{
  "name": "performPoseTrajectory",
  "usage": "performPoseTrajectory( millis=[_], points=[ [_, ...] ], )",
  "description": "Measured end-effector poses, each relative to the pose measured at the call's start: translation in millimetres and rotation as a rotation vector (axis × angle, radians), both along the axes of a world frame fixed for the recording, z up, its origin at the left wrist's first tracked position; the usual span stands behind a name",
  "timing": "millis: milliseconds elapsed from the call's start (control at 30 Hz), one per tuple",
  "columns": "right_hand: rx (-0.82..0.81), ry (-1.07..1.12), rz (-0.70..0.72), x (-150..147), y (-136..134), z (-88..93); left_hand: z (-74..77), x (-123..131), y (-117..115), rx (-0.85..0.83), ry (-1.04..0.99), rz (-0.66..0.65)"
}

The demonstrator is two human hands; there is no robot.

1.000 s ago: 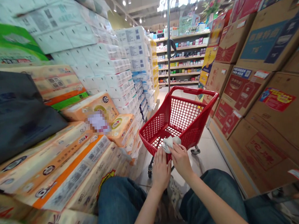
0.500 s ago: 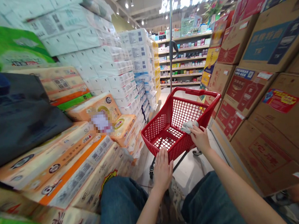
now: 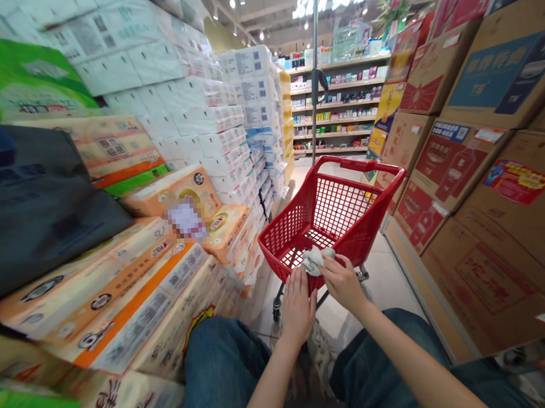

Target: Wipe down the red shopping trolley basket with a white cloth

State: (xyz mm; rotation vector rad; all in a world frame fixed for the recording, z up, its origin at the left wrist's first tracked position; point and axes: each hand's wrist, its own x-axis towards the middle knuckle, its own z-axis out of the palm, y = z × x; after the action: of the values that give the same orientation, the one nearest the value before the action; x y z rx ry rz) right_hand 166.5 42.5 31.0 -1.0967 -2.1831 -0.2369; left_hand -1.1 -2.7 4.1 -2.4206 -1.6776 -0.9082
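Holding cloth (image 3: 313, 263) at red cart's near rim (image 3: 315, 283): right fingers (image 3: 336, 271), floor (image 3: 388, 277) alongside.

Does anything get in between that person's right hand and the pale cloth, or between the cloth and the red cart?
Nothing visible does. The right hand grips the cloth directly, and the cloth lies at the near edge of the red cart. The left hand is close beside, not between them.

The right hand (image 3: 343, 281) holds a pale cloth (image 3: 316, 260) at the near rim of a red shopping cart (image 3: 341, 203); the left hand (image 3: 298, 307) rests against the cart's near end; tissue packs (image 3: 166, 278) stand left, cardboard boxes (image 3: 493, 276) right.
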Motion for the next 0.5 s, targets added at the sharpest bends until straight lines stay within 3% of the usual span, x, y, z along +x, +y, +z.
performPoseTrajectory(
  millis=[167,267,367,500],
  points=[
    [0.036,0.033,-0.233,66,55,8.9,0.6,0,0,0.004,0.006,0.000],
    [0.032,0.062,-0.326,82,74,11.7,0.4,1,0,0.009,0.004,0.011],
    [0.021,0.128,-0.381,67,71,10.7,-0.4,2,0,0.017,0.000,0.013],
    [0.002,0.166,-0.328,16,35,6.1,-2.4,2,1,0.018,-0.020,0.001]
  ],
)
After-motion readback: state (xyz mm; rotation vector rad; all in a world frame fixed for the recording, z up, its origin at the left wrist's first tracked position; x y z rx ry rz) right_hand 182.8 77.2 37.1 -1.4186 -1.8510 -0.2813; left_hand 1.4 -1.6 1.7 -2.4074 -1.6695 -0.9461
